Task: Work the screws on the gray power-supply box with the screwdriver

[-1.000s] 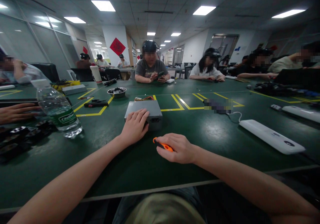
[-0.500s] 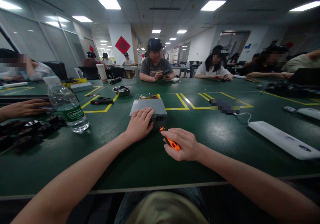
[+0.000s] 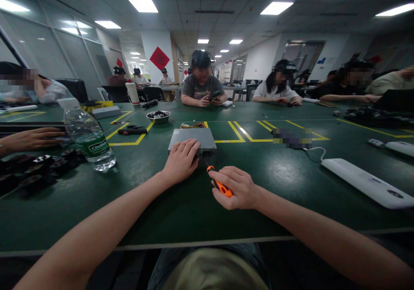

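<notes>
A grey metal computer power supply (image 3: 202, 135) lies on the green table in front of me, its coloured cables bunched at the far side. My left hand (image 3: 181, 160) holds it, fingers over the top and thumb at the near face. My right hand (image 3: 237, 188) is closed around the orange and black handle of a screwdriver (image 3: 224, 189). The screwdriver's thin shaft slants up and left to the near face, beside the power socket. Where exactly the tip sits is too small to make out.
A water bottle (image 3: 92, 141) stands left, near another person's hand (image 3: 35, 139) and black parts (image 3: 39, 171). Behind are a metal bowl (image 3: 158, 117) and a black tool (image 3: 132, 131). A white power bank (image 3: 365, 182) with a cable lies right. People sit across the table.
Both hands, the power supply and the screwdriver stay almost where they were. The screwdriver handle looks slightly turned. The whole view has shifted a little.
</notes>
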Action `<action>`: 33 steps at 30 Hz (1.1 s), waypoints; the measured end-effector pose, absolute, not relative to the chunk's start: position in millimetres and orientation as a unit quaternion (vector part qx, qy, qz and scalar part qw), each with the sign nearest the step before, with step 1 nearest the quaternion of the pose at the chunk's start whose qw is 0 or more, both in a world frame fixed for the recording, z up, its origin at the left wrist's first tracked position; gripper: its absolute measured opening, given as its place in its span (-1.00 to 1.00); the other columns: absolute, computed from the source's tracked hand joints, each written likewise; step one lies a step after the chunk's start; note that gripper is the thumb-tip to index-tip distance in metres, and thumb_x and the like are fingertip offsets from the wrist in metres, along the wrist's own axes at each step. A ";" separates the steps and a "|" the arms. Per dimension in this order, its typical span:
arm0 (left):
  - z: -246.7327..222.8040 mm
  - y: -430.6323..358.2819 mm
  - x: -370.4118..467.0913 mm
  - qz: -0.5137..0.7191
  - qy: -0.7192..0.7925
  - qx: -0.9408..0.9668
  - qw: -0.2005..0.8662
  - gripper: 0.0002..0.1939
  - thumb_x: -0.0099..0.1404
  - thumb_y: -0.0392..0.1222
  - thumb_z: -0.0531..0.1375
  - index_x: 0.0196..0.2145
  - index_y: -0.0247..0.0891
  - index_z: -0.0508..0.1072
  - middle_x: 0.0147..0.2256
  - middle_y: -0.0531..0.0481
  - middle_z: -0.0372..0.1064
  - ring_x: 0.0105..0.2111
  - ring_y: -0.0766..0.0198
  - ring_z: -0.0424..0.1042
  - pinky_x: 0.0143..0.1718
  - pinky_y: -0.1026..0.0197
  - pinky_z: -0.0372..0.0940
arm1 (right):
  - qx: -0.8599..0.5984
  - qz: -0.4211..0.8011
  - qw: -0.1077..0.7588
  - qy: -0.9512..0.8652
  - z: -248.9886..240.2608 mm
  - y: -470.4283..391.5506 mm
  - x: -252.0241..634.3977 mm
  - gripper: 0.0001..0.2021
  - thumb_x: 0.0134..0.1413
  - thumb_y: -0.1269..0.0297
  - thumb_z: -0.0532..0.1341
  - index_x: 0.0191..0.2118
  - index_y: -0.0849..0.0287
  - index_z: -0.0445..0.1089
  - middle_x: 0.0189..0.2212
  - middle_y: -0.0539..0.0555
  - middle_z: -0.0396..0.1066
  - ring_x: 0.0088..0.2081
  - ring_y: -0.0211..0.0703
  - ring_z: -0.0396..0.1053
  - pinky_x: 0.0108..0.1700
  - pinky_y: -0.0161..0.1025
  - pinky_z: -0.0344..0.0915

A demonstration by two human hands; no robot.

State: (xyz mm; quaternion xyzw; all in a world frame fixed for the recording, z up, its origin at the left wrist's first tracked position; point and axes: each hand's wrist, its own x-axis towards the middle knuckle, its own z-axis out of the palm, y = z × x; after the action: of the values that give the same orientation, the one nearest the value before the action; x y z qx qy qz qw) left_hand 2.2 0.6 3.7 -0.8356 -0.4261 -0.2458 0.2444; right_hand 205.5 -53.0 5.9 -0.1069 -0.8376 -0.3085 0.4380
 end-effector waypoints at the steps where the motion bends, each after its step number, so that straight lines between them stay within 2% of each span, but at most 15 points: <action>1: 3.5 0.6 2.2 -0.246 -0.427 -0.835 0.244 -0.54 0.26 -0.18 0.01 0.11 -0.29 0.17 0.12 -0.20 0.16 0.11 0.02 0.14 0.04 -0.02 0.05 | -0.101 -0.313 0.434 -0.839 4.2 -53.0 205.2 -0.91 -0.06 0.40 0.17 -0.36 0.08 0.29 -0.32 0.00 0.43 -0.38 -0.29 0.32 -0.28 -0.30 0.38; 5: 3.6 0.5 2.5 -0.248 -0.425 -0.836 0.242 -0.54 0.25 -0.19 0.02 0.11 -0.29 0.17 0.12 -0.20 0.16 0.10 0.02 0.15 0.03 -0.03 0.06 | -0.087 -0.347 0.419 -0.835 5.6 -55.8 204.5 -0.86 -0.08 0.38 0.22 -0.34 0.05 0.30 -0.26 0.02 0.41 -0.28 -0.24 0.31 -0.22 -0.28 0.38; 8: 3.9 0.2 2.9 -0.252 -0.424 -0.835 0.243 -0.55 0.25 -0.20 0.02 0.10 -0.28 0.18 0.11 -0.20 0.18 0.10 0.03 0.15 0.04 -0.03 0.06 | -0.084 -0.363 0.410 -0.832 11.4 -58.9 204.6 -0.85 -0.06 0.42 0.20 -0.30 0.10 0.30 -0.26 0.06 0.38 -0.18 -0.20 0.33 -0.23 -0.31 0.39; 12: 3.6 -0.1 3.3 -0.254 -0.425 -0.833 0.245 -0.57 0.28 -0.20 0.00 0.10 -0.29 0.19 0.11 -0.19 0.18 0.10 0.05 0.15 0.04 -0.01 0.06 | -0.068 -0.344 0.398 -0.848 10.1 -58.5 202.8 -0.82 -0.06 0.42 0.19 -0.25 0.14 0.29 -0.22 0.11 0.34 -0.08 -0.13 0.32 -0.12 -0.22 0.39; 17: 1.6 0.7 3.5 -0.258 -0.435 -0.828 0.243 -0.59 0.30 -0.20 -0.01 0.10 -0.29 0.19 0.11 -0.18 0.18 0.11 0.06 0.15 0.04 0.01 0.08 | -0.091 -0.336 0.402 -0.847 7.9 -54.2 196.0 -0.84 -0.08 0.41 0.18 -0.30 0.07 0.29 -0.27 0.03 0.36 -0.17 -0.20 0.35 -0.16 -0.26 0.39; 20: 0.4 1.5 3.5 -0.259 -0.434 -0.828 0.243 -0.58 0.30 -0.19 0.00 0.11 -0.27 0.18 0.12 -0.18 0.17 0.11 0.06 0.15 0.03 0.01 0.09 | -0.082 -0.355 0.419 -0.832 14.8 -53.9 193.8 -0.89 -0.07 0.42 0.17 -0.34 0.13 0.29 -0.31 0.05 0.36 -0.20 -0.20 0.37 -0.16 -0.29 0.40; 24: 0.7 1.3 3.2 -0.259 -0.431 -0.829 0.244 -0.59 0.30 -0.19 0.00 0.10 -0.27 0.18 0.12 -0.18 0.17 0.11 0.05 0.15 0.02 0.01 0.09 | -0.065 -0.347 0.406 -0.843 18.6 -53.1 197.3 -0.88 -0.03 0.45 0.15 -0.29 0.21 0.28 -0.25 0.14 0.34 -0.14 -0.16 0.36 -0.10 -0.23 0.40; 30: 2.4 0.2 3.0 -0.255 -0.433 -0.829 0.246 -0.58 0.29 -0.20 0.01 0.10 -0.25 0.18 0.12 -0.17 0.17 0.10 0.05 0.16 0.02 0.02 0.10 | -0.114 -0.350 0.403 -0.838 12.8 -51.8 203.1 -0.80 -0.05 0.43 0.21 -0.25 0.09 0.28 -0.26 0.08 0.32 -0.16 -0.16 0.35 -0.18 -0.24 0.41; 33: 1.8 1.0 2.8 -0.257 -0.429 -0.830 0.248 -0.58 0.29 -0.19 0.01 0.10 -0.25 0.18 0.12 -0.17 0.18 0.10 0.06 0.16 0.02 0.02 0.10 | -0.090 -0.355 0.395 -0.843 14.6 -53.4 203.0 -0.79 -0.03 0.45 0.19 -0.22 0.12 0.26 -0.24 0.10 0.32 -0.13 -0.15 0.35 -0.18 -0.26 0.41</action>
State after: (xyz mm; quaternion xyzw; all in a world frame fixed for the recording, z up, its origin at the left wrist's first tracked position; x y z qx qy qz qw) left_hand 2.8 1.0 1.8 -0.8299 -0.4290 -0.2567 0.2476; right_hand 203.0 -53.4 14.6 -0.0898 -0.8429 -0.3547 0.3946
